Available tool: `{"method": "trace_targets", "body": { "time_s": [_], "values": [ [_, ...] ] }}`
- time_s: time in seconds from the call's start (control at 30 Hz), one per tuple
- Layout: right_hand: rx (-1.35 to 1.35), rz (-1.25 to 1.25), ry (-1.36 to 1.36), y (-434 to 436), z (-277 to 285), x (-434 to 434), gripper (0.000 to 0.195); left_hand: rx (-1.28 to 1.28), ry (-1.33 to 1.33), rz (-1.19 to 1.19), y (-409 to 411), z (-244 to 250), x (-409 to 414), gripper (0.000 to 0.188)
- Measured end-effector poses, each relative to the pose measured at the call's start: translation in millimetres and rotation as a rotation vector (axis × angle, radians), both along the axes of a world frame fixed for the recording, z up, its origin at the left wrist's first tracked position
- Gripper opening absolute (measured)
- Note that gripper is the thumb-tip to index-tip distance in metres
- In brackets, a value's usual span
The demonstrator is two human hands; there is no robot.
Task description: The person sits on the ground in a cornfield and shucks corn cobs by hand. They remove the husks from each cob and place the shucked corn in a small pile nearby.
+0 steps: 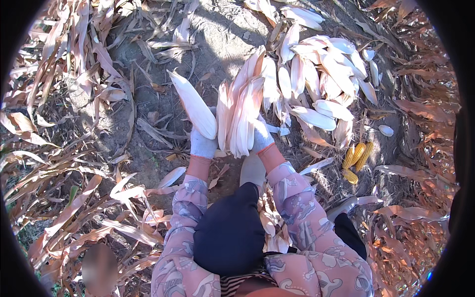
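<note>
My left hand [203, 144], in a pale knit work glove, holds a smooth, whitish corn husk piece [193, 105] that slants up to the left. Whether a cob sits inside it cannot be seen. In my right hand [263, 134], gloved alike with an orange cuff edge, is a thick bunch of dry corn husks [243, 111] standing upright. The bunch covers most of the right fingers. Both hands are close together above the soil, just ahead of my shoe [253, 170].
A heap of pale corn husks [326, 70] spreads ahead on the right. Several bare yellow cobs [358, 156] lie beside it. Dry stalks and leaves [66, 185] cover the ground on the left, and brown leaves [415, 156] line the right.
</note>
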State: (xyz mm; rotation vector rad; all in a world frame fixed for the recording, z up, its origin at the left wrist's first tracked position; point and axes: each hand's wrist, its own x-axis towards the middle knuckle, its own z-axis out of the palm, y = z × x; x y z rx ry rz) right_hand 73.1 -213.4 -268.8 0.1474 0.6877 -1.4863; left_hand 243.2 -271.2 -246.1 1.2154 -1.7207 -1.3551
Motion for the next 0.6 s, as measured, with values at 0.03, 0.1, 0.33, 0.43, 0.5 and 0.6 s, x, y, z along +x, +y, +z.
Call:
{"method": "trace_targets", "body": {
  "time_s": [0.03, 0.1, 0.33, 0.43, 0.5, 0.6],
  "values": [
    [-0.009, 0.006, -0.008, 6, 2, -2, 0.039, 0.278, 0.33, 0.062, 4, 10, -6, 0.037],
    [-0.032, 0.005, -0.022, 20, 10, -9, 0.04, 0.674, 0.924, 0.114, 13, 11, -16, 0.038],
    [-0.105, -0.11, 0.048, 79, 62, -45, 0.036, 0.316, 0.44, -0.254, 46, 8, -37, 0.036],
    [-0.136, -0.095, 0.214, 101, 112, -60, 0.034, 0.892, 1.113, -0.332, 43, 35, -61, 0.033],
    [-0.08, -0.054, 0.477, 121, 146, -66, 0.028, 0.851, 0.814, -0.131, 51, 96, -82, 0.031],
    [-0.244, 0.085, 1.284, 148, 145, -88, 0.023, 0.757, 0.711, -0.236, 53, 141, -96, 0.037]
  ]
}}
